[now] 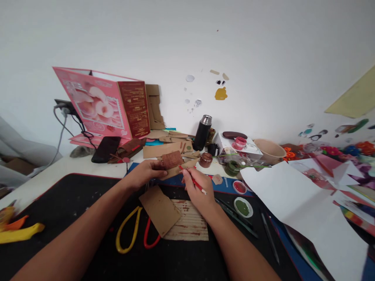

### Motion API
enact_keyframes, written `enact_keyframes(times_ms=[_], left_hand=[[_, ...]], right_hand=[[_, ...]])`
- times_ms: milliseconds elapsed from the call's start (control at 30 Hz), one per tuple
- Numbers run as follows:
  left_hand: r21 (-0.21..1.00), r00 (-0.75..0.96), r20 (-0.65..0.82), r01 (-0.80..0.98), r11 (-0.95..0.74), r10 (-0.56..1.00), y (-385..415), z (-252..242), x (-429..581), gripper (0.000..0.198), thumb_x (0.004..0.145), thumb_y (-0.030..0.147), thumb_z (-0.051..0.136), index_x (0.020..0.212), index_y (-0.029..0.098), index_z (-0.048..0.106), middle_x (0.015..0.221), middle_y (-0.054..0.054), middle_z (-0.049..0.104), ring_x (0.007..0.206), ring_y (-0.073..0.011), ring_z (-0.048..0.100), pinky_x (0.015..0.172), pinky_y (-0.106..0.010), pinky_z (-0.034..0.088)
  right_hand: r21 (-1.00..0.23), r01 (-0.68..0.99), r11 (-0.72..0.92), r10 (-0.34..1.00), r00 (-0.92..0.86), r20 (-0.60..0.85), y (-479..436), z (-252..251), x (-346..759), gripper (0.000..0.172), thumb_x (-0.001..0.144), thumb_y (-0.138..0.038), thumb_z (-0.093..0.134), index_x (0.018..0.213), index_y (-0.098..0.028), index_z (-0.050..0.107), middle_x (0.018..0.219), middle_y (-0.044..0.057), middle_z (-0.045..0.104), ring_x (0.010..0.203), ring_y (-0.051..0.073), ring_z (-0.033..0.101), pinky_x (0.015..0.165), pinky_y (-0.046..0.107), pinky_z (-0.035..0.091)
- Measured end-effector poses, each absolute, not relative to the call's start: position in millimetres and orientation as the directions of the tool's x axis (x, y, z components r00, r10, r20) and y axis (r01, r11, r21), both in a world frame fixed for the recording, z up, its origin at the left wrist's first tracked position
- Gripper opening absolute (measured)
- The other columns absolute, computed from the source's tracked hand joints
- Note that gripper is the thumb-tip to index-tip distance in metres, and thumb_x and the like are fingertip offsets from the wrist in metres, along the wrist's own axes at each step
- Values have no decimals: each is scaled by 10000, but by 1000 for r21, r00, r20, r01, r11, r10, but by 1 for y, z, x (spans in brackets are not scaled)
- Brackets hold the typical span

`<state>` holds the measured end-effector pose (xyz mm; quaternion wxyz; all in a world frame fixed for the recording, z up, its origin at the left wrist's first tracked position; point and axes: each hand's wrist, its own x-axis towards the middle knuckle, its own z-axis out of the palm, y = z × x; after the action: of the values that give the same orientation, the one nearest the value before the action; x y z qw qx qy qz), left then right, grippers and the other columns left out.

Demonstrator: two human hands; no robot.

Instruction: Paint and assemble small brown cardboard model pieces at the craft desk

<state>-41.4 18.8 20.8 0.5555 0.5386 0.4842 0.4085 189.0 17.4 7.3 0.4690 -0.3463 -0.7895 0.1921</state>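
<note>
My left hand (148, 171) is closed on a small brown-painted cardboard piece (172, 159), holding it up over the back of the black mat. In my right hand (199, 190) is a red pencil (199, 185), its tip close to the piece's lower right edge; whether they touch I cannot tell. Below my hands lie a plain cardboard piece (160, 210) and a corrugated sheet (190, 222) with brown smears. Scissors with a yellow handle loop (128, 230) and a red one lie partly under the plain piece.
A black bottle (202, 132), a brown paint jar (206, 159) and a green jar (232, 168) stand behind. Right are a green paint lid (243, 207), pens (270, 236) and white paper (304, 210). Back left are a pink box (99, 103) and a black phone (106, 149).
</note>
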Motion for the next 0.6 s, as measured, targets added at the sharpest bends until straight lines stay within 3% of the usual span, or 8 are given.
enact_keyframes(times_ms=[233,467,600], left_hand=[[993,171,-86,100,69,981,22,9,-47,300,650,389,892,818,159,798,818,-45,769,752,-215,647,773,-347,512],[990,234,-105,117,79,967,21,12,-47,382,676,404,889,970,168,835,975,-75,818,896,-263,701,895,-389,519],[990,215,-105,117,81,971,21,11,-46,367,680,391,878,951,149,830,945,-81,815,862,-261,697,859,-388,522]], right_hand=[[-636,375,674,738,-330,588,17,6,188,371,1098,-345,505,763,-227,609,591,-18,592,581,158,607,619,287,424],[-632,336,698,715,-381,587,15,6,186,325,1096,-327,500,827,-226,651,649,-3,653,592,162,632,624,287,449],[-617,329,715,697,-402,594,14,5,185,319,1094,-311,507,830,-219,661,662,6,665,602,168,638,634,289,450]])
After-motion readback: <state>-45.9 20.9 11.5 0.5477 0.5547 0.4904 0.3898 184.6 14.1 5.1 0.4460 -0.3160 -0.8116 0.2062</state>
